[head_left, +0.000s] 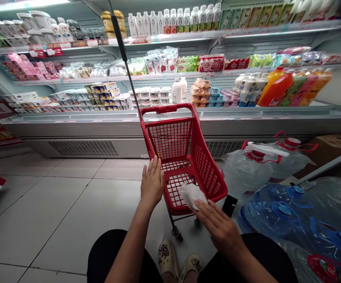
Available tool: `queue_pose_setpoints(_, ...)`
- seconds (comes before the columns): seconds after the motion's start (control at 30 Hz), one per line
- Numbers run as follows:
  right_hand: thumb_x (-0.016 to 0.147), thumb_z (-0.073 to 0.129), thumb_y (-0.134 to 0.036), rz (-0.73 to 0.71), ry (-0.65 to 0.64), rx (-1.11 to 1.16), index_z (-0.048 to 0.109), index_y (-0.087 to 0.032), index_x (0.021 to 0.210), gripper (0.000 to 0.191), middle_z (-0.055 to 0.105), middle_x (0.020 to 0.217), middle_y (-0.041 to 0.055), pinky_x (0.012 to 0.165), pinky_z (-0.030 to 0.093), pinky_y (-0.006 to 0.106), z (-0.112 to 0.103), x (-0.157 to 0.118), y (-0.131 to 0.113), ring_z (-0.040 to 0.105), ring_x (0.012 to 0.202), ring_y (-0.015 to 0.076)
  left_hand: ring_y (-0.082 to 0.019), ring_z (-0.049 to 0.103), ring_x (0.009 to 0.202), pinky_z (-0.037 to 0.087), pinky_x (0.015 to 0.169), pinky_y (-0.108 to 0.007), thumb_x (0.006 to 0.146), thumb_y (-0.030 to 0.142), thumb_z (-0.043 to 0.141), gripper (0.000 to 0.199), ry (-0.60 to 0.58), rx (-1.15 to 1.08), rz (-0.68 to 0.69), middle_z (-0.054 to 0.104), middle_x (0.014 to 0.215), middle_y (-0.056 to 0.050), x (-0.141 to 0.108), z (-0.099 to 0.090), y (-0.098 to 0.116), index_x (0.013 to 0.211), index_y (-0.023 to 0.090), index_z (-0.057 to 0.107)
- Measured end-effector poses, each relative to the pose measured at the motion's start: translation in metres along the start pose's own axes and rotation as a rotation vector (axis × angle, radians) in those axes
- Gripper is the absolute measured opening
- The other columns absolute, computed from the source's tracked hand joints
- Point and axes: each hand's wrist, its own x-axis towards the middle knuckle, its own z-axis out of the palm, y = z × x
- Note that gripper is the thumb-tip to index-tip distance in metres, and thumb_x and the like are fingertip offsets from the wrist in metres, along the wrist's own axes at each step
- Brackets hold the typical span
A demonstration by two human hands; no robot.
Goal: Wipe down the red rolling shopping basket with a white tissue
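A small red plastic shopping cart [180,166] with a mesh basket stands before me, its handle toward the fridge. My left hand [152,181] lies at the basket's left edge, fingers stretched out and holding nothing. A crumpled white tissue [192,195] is in my right hand [222,228], under and beyond the fingertips, over the near part of the basket. A thin pole [132,80] with a black sleeve rises from the cart's back left corner. Inside the basket only its red grid shows.
An open fridge [85,129] stocked with bottles, cartons and cups runs behind the cart. Large blue water jugs [276,212] and clear bottles [250,167] stand close on the right. A black phone-like object [230,205] is beside the cart. Tiled floor [64,212] lies left.
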Motion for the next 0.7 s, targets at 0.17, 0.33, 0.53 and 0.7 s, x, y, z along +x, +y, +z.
queue_pose_setpoints(0.17,0.077,0.031,0.008,0.16,0.042,-0.069,0.032,-0.018,0.164,0.091,0.054,0.156,0.0102,0.122,0.044,0.048,0.004,-0.001,0.004,0.047,0.147,0.0225,-0.023,0.025,0.159,0.027,0.13,-0.047,0.108,0.034,0.03,0.058,0.031,0.128,0.129,0.033,0.169,-0.008,-0.032,0.018,0.044,0.164,0.016,0.032)
queue_pose_setpoints(0.33,0.079,0.033,0.01,0.085,0.072,-0.022,0.037,-0.014,0.161,0.086,0.059,0.151,0.0107,0.12,0.046,0.045,0.02,0.013,-0.021,0.048,0.147,0.0224,-0.021,0.024,0.16,0.024,0.131,-0.045,0.108,0.028,0.034,0.064,0.137,0.192,0.163,0.032,0.17,-0.008,-0.057,0.027,0.067,0.167,0.014,0.014)
queue_pose_setpoints(0.53,0.079,0.033,0.008,0.05,0.021,0.009,0.04,-0.02,0.161,0.086,0.065,0.145,0.0064,0.123,0.042,0.045,-0.003,-0.006,0.03,0.057,0.139,0.0194,-0.022,0.026,0.159,0.008,0.134,-0.046,0.106,0.026,0.037,0.068,0.127,0.203,0.238,0.03,0.171,-0.004,-0.056,0.009,0.045,0.168,0.02,0.008)
queue_pose_setpoints(0.7,0.077,0.034,0.007,0.081,0.023,-0.022,0.038,-0.022,0.162,0.09,0.066,0.143,0.0058,0.122,0.043,0.046,-0.014,-0.018,0.049,0.059,0.137,0.0208,-0.022,0.026,0.159,0.004,0.134,-0.043,0.105,0.031,0.041,0.073,0.122,0.183,0.28,0.029,0.171,-0.003,-0.052,0.001,0.027,0.168,0.021,0.008)
